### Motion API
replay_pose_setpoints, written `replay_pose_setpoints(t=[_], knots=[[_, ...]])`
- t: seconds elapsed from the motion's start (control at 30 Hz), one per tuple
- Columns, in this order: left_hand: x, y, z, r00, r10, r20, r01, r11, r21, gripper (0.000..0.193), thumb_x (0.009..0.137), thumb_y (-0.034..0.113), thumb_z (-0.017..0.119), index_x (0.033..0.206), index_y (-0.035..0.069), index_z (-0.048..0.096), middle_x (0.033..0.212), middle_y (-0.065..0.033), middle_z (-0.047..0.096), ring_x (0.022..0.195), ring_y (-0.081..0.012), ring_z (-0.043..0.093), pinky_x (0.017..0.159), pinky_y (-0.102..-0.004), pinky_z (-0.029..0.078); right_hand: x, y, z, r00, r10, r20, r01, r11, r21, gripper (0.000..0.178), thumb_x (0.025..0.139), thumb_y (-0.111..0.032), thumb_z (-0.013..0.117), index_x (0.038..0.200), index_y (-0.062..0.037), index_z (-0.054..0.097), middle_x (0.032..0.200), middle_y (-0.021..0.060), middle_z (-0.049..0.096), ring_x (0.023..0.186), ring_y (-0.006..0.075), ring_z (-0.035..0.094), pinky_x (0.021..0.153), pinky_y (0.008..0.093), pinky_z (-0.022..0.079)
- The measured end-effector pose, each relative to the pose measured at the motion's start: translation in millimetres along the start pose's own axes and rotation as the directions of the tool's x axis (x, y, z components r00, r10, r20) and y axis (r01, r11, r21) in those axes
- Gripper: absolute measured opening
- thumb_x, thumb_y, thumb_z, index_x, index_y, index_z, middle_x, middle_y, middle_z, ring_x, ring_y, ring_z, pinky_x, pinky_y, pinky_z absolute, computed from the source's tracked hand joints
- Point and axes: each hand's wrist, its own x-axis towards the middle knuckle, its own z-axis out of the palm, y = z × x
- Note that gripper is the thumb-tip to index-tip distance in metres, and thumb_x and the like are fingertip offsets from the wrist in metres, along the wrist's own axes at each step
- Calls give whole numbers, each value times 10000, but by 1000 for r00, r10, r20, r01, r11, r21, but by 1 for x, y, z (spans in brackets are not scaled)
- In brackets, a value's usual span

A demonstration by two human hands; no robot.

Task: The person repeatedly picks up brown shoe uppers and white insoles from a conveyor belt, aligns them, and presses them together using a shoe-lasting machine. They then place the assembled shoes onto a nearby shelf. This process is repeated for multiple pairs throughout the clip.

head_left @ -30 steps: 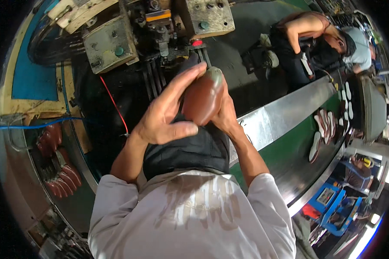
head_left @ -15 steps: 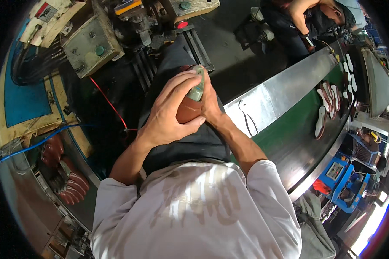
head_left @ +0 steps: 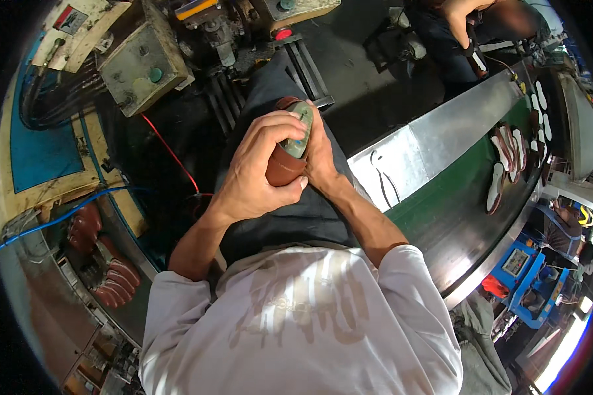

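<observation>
Between my hands, above my lap, is a brown leather shoe upper (head_left: 284, 170) fitted around a green shoe last (head_left: 298, 141). My left hand (head_left: 252, 172) curls over its left side, fingertips on the last's top and thumb against the rounded leather end nearest me. Along the other side, my right hand (head_left: 319, 153) is wrapped with its fingers mostly hidden. The far end of the shoe is partly covered by my hands.
To the right runs a green conveyor (head_left: 441, 210) with a metal ledge (head_left: 418, 148), carrying several shoe parts (head_left: 508, 150) and pale soles (head_left: 545, 125). Machine control boxes (head_left: 141, 69) stand ahead left. Brown uppers (head_left: 115, 283) lie at left, near a blue hose (head_left: 59, 224). Another person (head_left: 441, 52) sits far right.
Both hands keep their hold on the shoe, with the left fingers shifted slightly on the last. My view has moved a little, so the surroundings appear slightly farther right.
</observation>
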Motion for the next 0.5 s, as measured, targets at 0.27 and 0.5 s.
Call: replay_pose_setpoints(t=[0.27,0.5], knots=[[5,-4,0,1000,-13,25,14,999,-50,733,688,36,881,1351,58,568,1419,-160,590,1418,-358,525,1214,-477,389,3,24,-4,984,177,19,-172,915,365,829,932,-98,815,1616,-52,350,1358,161,623,1207,259,626,1055,388,530],[47,-27,-32,988,-153,-16,120,830,-545,1098,761,168,927,1676,77,327,1630,-164,449,1493,-258,472,1215,-435,416,46,-46,-56,912,224,345,-191,973,-129,1054,842,-174,882,1690,-56,266,1455,252,633,1333,368,646,1130,421,497]])
